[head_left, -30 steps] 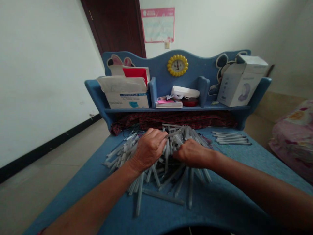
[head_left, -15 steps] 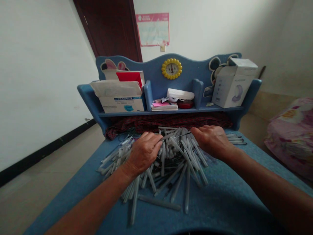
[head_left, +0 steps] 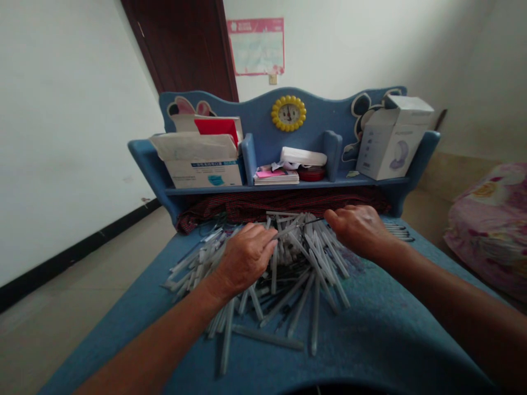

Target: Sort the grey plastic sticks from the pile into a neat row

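- The step in hand, as we judge it, is fine two-handed work on one piece held just above the pile of clear pen tubes (head_left: 302,285), which lies spread on the blue worktop (head_left: 382,340) in front of the shelf (head_left: 288,187).
- Our left hand (head_left: 242,259) rests on the left half of the pile. Its grip is closed, fingers curled around one clear tube (head_left: 288,230) that points up and to the right.
- Our right hand (head_left: 359,233) hovers over the far right edge of the pile. Its grip is a tight pinch of thumb and forefinger on the right end of a thin dark rod (head_left: 310,222).
- The rod spans the gap between the hands, nearly level. Its left end seems to meet the mouth of the clear tube, but we cannot tell whether it is already inside.
- Any further move calls, in our view, for keeping rod and tube in one line and for a light pinch, since the rod looks slender and easily bent.
- The tubes look alike: long, narrow, translucent grey-white, lying crisscross, with a few loose ones near us.
- A small row of tubes (head_left: 397,233) lies apart, beyond the right hand.
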Demonstrator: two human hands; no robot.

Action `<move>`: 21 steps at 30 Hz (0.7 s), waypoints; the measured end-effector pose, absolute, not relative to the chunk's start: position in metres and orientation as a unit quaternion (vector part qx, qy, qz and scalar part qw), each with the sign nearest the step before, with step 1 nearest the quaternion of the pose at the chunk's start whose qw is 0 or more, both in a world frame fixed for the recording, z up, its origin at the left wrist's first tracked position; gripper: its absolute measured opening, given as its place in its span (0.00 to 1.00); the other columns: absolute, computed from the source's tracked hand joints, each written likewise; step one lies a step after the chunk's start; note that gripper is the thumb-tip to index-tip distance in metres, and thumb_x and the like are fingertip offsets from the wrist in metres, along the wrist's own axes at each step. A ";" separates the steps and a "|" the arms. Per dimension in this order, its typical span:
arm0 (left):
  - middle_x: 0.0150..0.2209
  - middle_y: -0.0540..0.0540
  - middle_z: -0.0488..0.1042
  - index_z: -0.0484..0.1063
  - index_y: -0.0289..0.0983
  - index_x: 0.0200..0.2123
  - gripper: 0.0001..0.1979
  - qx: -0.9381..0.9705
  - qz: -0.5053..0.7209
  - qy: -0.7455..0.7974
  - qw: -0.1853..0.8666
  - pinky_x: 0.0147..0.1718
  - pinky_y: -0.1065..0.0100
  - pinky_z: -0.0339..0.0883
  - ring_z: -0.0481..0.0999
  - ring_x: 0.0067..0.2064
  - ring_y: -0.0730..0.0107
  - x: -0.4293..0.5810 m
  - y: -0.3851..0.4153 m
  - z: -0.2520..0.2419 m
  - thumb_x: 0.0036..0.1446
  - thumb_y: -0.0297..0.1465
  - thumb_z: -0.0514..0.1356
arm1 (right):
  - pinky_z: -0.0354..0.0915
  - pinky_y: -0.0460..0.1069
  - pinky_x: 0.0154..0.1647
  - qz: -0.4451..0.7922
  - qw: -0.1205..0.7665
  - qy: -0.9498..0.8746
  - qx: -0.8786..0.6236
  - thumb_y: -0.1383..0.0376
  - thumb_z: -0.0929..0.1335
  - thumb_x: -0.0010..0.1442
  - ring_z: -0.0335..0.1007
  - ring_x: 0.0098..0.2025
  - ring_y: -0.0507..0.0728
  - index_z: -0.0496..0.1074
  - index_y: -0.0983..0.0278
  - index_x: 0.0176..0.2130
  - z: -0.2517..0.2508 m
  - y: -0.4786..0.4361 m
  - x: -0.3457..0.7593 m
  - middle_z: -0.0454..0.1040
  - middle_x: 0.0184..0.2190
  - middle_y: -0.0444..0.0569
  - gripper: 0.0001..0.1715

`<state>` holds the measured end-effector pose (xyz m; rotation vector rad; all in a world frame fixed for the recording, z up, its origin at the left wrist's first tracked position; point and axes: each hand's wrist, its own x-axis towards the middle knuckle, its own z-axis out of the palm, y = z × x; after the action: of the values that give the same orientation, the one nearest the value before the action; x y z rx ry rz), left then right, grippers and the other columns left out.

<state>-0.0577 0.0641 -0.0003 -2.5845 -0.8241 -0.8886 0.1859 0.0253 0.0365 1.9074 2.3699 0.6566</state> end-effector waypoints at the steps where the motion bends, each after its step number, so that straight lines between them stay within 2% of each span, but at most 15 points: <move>1: 0.30 0.43 0.73 0.72 0.32 0.40 0.10 -0.896 -0.309 -0.284 0.144 0.35 0.65 0.64 0.68 0.33 0.66 -0.057 0.064 0.000 0.60 0.27 0.53 | 0.55 0.47 0.27 0.207 0.019 0.762 0.613 0.73 0.59 0.59 0.73 0.35 0.60 0.70 0.67 0.38 0.037 0.026 0.186 0.76 0.31 0.57 0.12; 14: 0.29 0.44 0.73 0.74 0.32 0.37 0.10 -0.907 -0.293 -0.281 0.115 0.34 0.65 0.64 0.69 0.32 0.65 -0.053 0.058 0.000 0.59 0.27 0.53 | 0.57 0.48 0.29 0.223 0.051 0.778 0.585 0.73 0.59 0.60 0.73 0.36 0.61 0.69 0.68 0.40 0.040 0.022 0.181 0.76 0.32 0.59 0.12; 17: 0.28 0.45 0.74 0.75 0.33 0.36 0.10 -0.908 -0.293 -0.297 0.044 0.34 0.66 0.65 0.72 0.33 0.65 -0.051 0.056 0.002 0.58 0.27 0.54 | 0.56 0.48 0.28 0.239 0.051 0.792 0.560 0.74 0.59 0.60 0.73 0.35 0.61 0.69 0.69 0.39 0.039 0.021 0.175 0.76 0.31 0.58 0.12; 21: 0.32 0.47 0.78 0.77 0.36 0.36 0.10 -0.887 -0.310 -0.324 -0.107 0.35 0.69 0.67 0.76 0.35 0.68 -0.049 0.055 0.004 0.56 0.27 0.55 | 0.55 0.48 0.28 0.252 0.019 0.812 0.526 0.73 0.58 0.61 0.71 0.33 0.59 0.69 0.67 0.38 0.038 0.018 0.163 0.75 0.29 0.56 0.12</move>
<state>-0.0486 0.0548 0.0044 -2.9953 -1.0928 -1.0468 0.1630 0.0177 0.0378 1.6321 2.5206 0.7828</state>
